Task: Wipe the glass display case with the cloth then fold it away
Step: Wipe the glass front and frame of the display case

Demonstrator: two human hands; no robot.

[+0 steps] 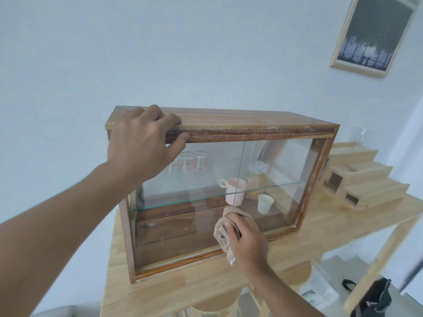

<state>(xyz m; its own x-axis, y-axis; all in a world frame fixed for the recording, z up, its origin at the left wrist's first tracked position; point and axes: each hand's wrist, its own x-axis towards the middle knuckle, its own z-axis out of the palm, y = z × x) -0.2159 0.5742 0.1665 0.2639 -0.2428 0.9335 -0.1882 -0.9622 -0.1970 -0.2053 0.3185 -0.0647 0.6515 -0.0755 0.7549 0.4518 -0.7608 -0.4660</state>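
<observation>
A wood-framed glass display case (251, 133) stands on a light wooden table (183, 287). The left hand (139, 143) clasps its top left corner. The right hand (247, 241) presses a bunched beige cloth (223, 234) against the lower front pane. Glasses (193, 161) inside bear unreadable red print.

Case (251, 131) worn wood, glossy glass; cloth (223, 234) matt.

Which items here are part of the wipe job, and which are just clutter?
In the job:
case
cloth, bunched in the right hand against the front glass
left hand, steadying the case top

Lying about:
pink mug
white cup
glasses
picture
wooden steps
black bag
</observation>
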